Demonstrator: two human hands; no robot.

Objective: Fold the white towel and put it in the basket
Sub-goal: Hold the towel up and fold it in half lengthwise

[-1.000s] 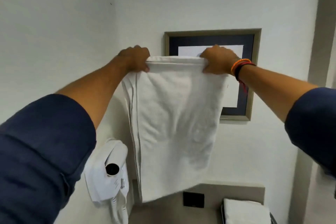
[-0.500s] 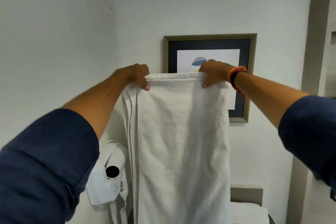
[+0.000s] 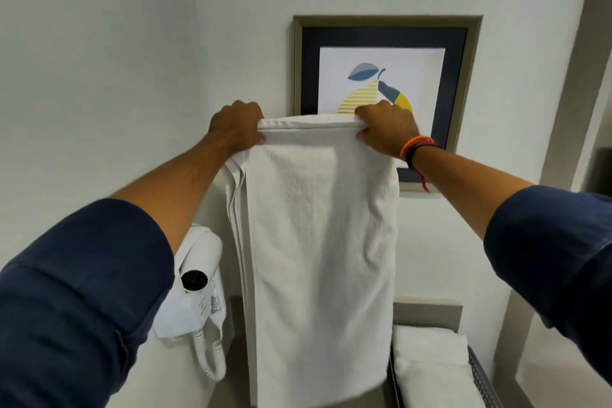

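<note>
The white towel (image 3: 318,242) hangs upright in front of me as a long panel folded lengthwise, with layered edges showing along its left side. My left hand (image 3: 236,127) grips its top left corner. My right hand (image 3: 385,127), with an orange and black wristband, grips the top right corner. The dark mesh basket (image 3: 480,378) sits at the bottom right, with folded white towels (image 3: 430,368) inside it. The hanging towel hides the basket's left side.
A white wall-mounted hair dryer (image 3: 195,288) with a coiled cord hangs low on the left wall. A framed pear picture (image 3: 463,76) hangs on the far wall behind my hands. A beige ledge (image 3: 427,311) runs behind the basket.
My hands have lowered the towel, so its bottom edge has dropped from above the ledge to near the bottom of the view. The view tilted and the picture's pear is uncovered.
</note>
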